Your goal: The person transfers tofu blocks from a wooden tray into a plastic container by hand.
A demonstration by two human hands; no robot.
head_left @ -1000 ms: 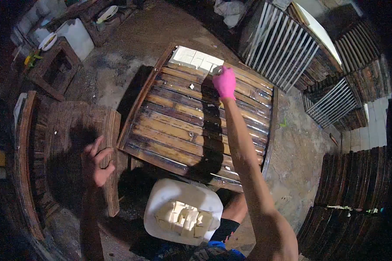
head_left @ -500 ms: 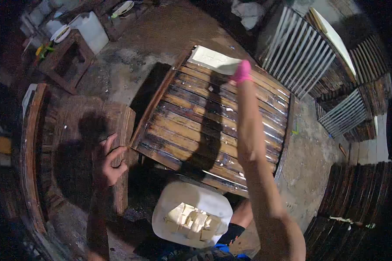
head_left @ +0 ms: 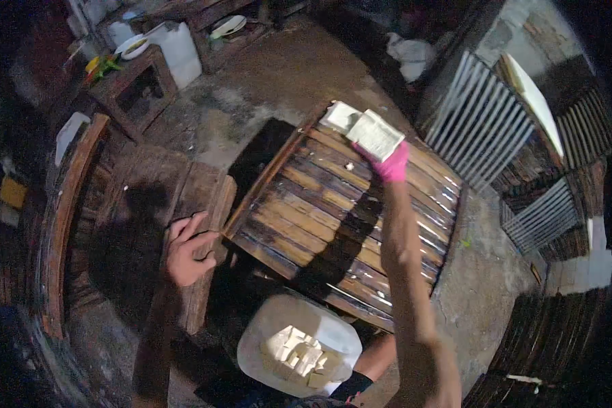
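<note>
My right hand [head_left: 389,162] is in a pink glove at the far edge of a slatted wooden board [head_left: 299,207]. It grips a white tofu-like block [head_left: 376,134], scored into pieces on top. Beside it, at the board's far left corner, lies another white piece [head_left: 341,117]. My bare left hand [head_left: 189,251] is over the edge of a wooden bench [head_left: 183,183], fingers apart with nothing in them. A pale plastic tub [head_left: 258,326] stands close to my body, below the board. Several cut white pieces [head_left: 298,350] lie in it.
Metal-barred racks [head_left: 483,122] lean at the right, with stacked slatted boards [head_left: 557,333] nearer me. A small wooden stand [head_left: 143,92] with a bowl [head_left: 134,47] is at the back left, next to a white jug [head_left: 183,58]. White crumbs dot the slatted board.
My right hand has closed on white pieces from the far row and drawn them left into a block, leaving one piece at the corner. My left hand stays spread. The camera view has shifted.
</note>
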